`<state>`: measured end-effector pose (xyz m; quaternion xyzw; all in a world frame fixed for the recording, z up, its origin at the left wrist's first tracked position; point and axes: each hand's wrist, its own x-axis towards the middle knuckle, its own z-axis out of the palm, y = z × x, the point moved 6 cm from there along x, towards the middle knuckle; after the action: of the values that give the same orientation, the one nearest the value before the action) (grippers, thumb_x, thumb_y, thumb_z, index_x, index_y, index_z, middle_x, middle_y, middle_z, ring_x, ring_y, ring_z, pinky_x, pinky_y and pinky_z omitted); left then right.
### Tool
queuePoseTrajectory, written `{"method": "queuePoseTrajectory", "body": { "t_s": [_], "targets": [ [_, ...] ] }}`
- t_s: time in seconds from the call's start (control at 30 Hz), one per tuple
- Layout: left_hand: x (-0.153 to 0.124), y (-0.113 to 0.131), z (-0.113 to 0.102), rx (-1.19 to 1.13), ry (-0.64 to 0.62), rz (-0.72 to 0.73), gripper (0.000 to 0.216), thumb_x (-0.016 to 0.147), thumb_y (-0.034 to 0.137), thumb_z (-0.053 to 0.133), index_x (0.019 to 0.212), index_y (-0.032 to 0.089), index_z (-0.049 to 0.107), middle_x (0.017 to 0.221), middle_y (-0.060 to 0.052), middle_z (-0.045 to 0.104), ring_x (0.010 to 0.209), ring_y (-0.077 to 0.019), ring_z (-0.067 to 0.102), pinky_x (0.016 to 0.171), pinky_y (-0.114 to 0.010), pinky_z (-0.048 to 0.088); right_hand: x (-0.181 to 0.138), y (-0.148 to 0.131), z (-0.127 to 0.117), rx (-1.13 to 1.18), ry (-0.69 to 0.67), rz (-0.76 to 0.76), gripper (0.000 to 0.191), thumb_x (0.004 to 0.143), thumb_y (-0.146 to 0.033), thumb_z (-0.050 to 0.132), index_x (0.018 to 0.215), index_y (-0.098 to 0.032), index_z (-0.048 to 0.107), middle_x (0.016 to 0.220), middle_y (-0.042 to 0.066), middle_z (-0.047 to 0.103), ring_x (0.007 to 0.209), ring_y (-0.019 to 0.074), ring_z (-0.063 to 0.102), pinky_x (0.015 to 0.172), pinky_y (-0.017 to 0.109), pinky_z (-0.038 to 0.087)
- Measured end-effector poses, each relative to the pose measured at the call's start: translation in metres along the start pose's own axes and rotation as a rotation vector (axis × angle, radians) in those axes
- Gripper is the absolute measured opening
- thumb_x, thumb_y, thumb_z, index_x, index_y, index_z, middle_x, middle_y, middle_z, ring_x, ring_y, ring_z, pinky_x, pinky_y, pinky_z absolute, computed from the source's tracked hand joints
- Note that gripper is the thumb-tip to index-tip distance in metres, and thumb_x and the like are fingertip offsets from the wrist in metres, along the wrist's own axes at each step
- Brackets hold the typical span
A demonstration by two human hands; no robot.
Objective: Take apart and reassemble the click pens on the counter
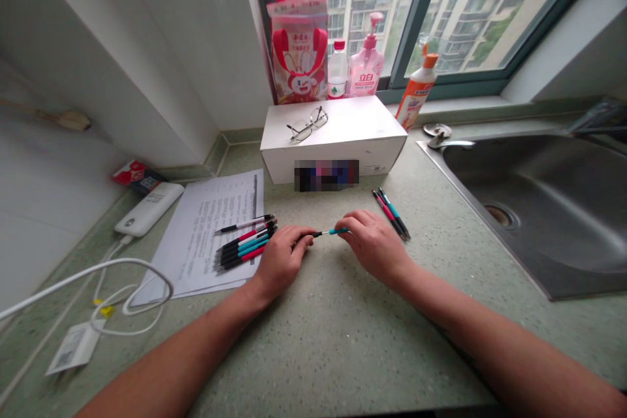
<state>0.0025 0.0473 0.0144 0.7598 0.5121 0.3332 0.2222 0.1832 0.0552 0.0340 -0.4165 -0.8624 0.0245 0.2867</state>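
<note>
1. Hold the black pen part [317, 234] steady: the left hand [284, 251] pinches it between thumb and fingers, so this hand can best serve as the anchor.
2. Guide with the right hand [375, 241], whose fingertips pinch the blue barrel [337, 231] just across from the left fingertips.
3. Line both parts up along one axis. A thin pale stem [325, 233] shows between the two hands; bending it sideways could strain it, I judge.
4. Work with light, straight finger pressure. Whether the parts are threaded or push-fit, I cannot tell, so a gentle feel for resistance seems wise.
5. Mind the pile of pens [245, 249] just left of the left hand, partly on the printed sheets [206, 222]; a swinging wrist could scatter it.
6. Leave elbow room for the right hand too: two pens [390, 213] lie side by side just beyond it.
</note>
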Motion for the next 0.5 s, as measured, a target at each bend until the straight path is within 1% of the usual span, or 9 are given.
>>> {"method": "queuePoseTrajectory", "body": {
  "t_s": [0.1, 0.2, 0.3, 0.37, 0.43, 0.5],
  "targets": [
    [0.0, -0.003, -0.003, -0.012, 0.051, -0.029, 0.016, 0.095, 0.018, 0.058, 0.104, 0.02, 0.072, 0.093, -0.004, 0.074, 0.091, -0.0214, 0.067, 0.084, -0.036, 0.052, 0.0, 0.006, -0.004, -0.006, 0.04, 0.06, 0.012, 0.099, -0.024, 0.057, 0.101, -0.017, 0.067, 0.096, 0.008, 0.069, 0.089, 0.024, 0.062, 0.08, 0.036, 0.047],
    [-0.001, -0.005, -0.004, -0.014, 0.092, -0.051, 0.015, 0.095, 0.02, 0.059, 0.104, 0.02, 0.071, 0.096, -0.005, 0.074, 0.093, -0.0217, 0.068, 0.085, -0.036, 0.052, -0.001, 0.013, -0.003, -0.039, 0.047, 0.128, 0.014, 0.1, -0.024, 0.055, 0.103, -0.017, 0.066, 0.096, 0.009, 0.069, 0.089, 0.0253, 0.062, 0.08, 0.037, 0.046],
    [-0.001, -0.009, -0.005, -0.018, 0.12, -0.086, 0.015, 0.095, 0.02, 0.058, 0.104, 0.02, 0.07, 0.094, -0.005, 0.074, 0.092, -0.0215, 0.068, 0.083, -0.036, 0.052, -0.002, 0.019, -0.003, -0.068, 0.062, 0.181, 0.015, 0.1, -0.021, 0.052, 0.105, -0.016, 0.066, 0.097, 0.01, 0.069, 0.089, 0.0256, 0.062, 0.081, 0.038, 0.046],
    [-0.001, -0.012, -0.006, -0.013, 0.132, -0.101, 0.016, 0.096, 0.019, 0.056, 0.105, 0.019, 0.069, 0.091, -0.004, 0.074, 0.09, -0.0214, 0.068, 0.083, -0.036, 0.052, -0.002, 0.022, -0.006, -0.077, 0.1, 0.202, 0.016, 0.1, -0.02, 0.051, 0.106, -0.016, 0.065, 0.097, 0.01, 0.069, 0.09, 0.0254, 0.062, 0.081, 0.037, 0.046],
    [-0.001, -0.013, -0.006, 0.025, 0.139, -0.092, 0.015, 0.096, 0.018, 0.056, 0.104, 0.019, 0.069, 0.091, -0.004, 0.074, 0.09, -0.0218, 0.068, 0.083, -0.037, 0.052, -0.001, 0.022, -0.012, -0.086, 0.141, 0.179, 0.016, 0.101, -0.021, 0.051, 0.106, -0.016, 0.066, 0.098, 0.01, 0.069, 0.091, 0.025, 0.062, 0.083, 0.037, 0.046],
    [-0.001, -0.011, -0.006, 0.103, 0.136, -0.05, 0.013, 0.095, 0.019, 0.058, 0.103, 0.019, 0.068, 0.094, -0.005, 0.074, 0.091, -0.0228, 0.067, 0.085, -0.039, 0.052, 0.001, 0.017, -0.016, -0.109, 0.159, 0.103, 0.016, 0.1, -0.021, 0.052, 0.107, -0.017, 0.067, 0.101, 0.009, 0.07, 0.093, 0.0248, 0.061, 0.086, 0.038, 0.045]
  ]
}}
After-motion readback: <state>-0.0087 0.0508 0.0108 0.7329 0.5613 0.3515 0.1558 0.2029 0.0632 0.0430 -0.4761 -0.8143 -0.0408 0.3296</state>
